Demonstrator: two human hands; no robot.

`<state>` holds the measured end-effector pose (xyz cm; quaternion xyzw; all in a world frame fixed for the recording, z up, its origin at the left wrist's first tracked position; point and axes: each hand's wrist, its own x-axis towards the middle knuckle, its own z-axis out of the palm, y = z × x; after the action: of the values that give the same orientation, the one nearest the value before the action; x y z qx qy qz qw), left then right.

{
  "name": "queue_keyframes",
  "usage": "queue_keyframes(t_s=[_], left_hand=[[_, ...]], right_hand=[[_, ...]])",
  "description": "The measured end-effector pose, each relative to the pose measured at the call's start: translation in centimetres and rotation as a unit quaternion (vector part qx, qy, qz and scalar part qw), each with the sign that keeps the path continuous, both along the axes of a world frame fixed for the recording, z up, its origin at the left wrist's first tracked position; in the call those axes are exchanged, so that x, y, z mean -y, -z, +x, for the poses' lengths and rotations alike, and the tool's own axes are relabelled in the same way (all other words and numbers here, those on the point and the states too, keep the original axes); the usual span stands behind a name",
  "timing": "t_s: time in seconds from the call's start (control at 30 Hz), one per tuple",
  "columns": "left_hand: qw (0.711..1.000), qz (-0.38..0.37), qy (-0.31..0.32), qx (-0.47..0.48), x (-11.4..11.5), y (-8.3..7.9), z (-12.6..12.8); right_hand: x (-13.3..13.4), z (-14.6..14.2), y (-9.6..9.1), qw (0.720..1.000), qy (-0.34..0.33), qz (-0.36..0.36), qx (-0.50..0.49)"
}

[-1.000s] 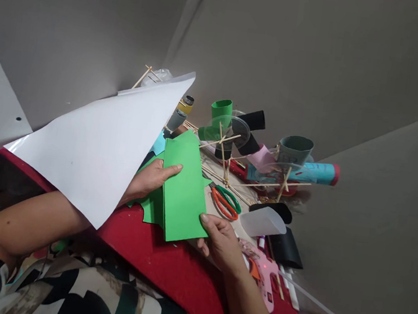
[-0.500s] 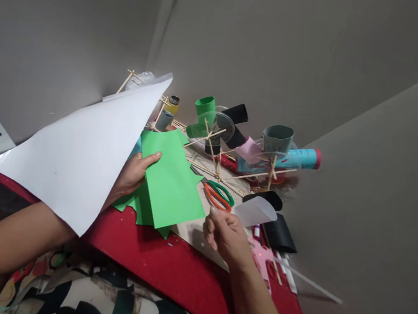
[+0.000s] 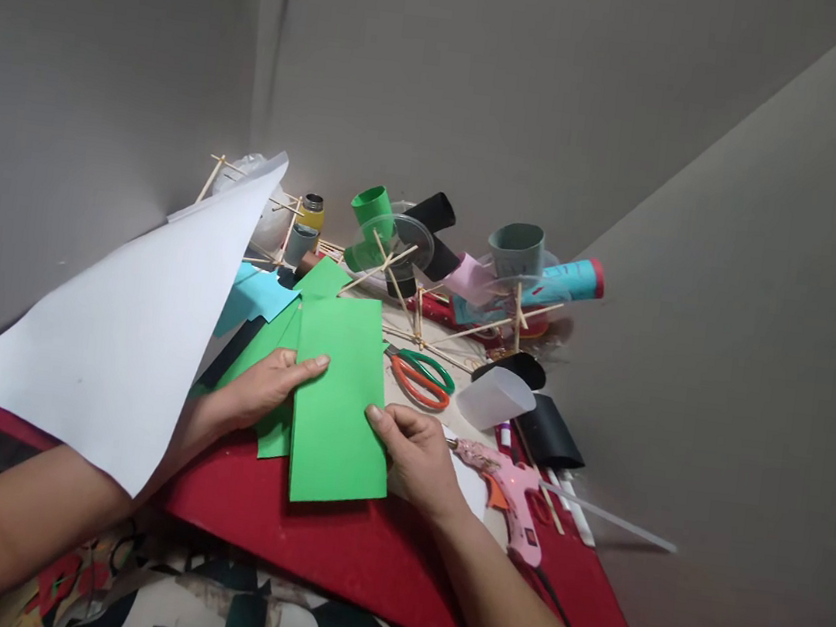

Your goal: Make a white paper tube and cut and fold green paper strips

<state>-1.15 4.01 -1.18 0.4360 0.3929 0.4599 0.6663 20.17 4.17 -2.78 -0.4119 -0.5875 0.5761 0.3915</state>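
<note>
A folded green paper sheet point(image 3: 339, 395) lies over the red board point(image 3: 331, 545), with more green pieces point(image 3: 264, 336) under it. My left hand point(image 3: 265, 389) grips its left edge, thumb on top. My right hand point(image 3: 413, 454) pinches its right edge, thumb on the paper. A big white sheet point(image 3: 129, 331) curls up over my left forearm.
Orange and green scissors point(image 3: 422, 376) lie just right of the paper. A pink glue gun point(image 3: 515, 491) sits beside my right wrist. Behind are stick frames with paper rolls: green point(image 3: 370, 210), black point(image 3: 433, 217), grey point(image 3: 517, 249), a blue tube point(image 3: 564, 282). Grey walls close in behind and right.
My right hand, which had let go and closed away from the paper, is back on its right edge. The green sheet has turned more upright and the view has shifted.
</note>
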Motion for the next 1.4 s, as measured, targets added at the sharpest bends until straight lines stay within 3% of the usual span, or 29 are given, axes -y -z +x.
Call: queue_keyframes(t_s=[0.27, 0.5, 0.7, 0.87, 1.23, 1.4], left_hand=[[0.996, 0.008, 0.057, -0.068, 0.6, 0.0, 0.8], [0.974, -0.009, 0.203, -0.095, 0.9, -0.2, 0.8], [0.964, -0.008, 0.235, -0.127, 0.8, 0.3, 0.9], [0.963, -0.046, 0.235, -0.125, 0.8, 0.2, 1.1], [0.962, -0.022, 0.232, -0.145, 0.8, 0.3, 1.2], [0.975, 0.002, 0.160, -0.152, 0.8, -0.3, 1.3]], right_hand=[[-0.8, -0.1, -0.3, 0.998, 0.055, 0.018, -0.023], [-1.6, 0.4, -1.1, 0.994, 0.089, 0.040, -0.045], [-1.4, 0.5, -1.7, 0.980, 0.170, 0.089, -0.045], [-1.7, 1.1, -1.9, 0.961, 0.242, 0.128, -0.033], [-2.1, 2.1, -2.3, 0.936, 0.312, 0.155, -0.036], [-2.9, 2.6, -2.1, 0.934, 0.320, 0.149, -0.055]])
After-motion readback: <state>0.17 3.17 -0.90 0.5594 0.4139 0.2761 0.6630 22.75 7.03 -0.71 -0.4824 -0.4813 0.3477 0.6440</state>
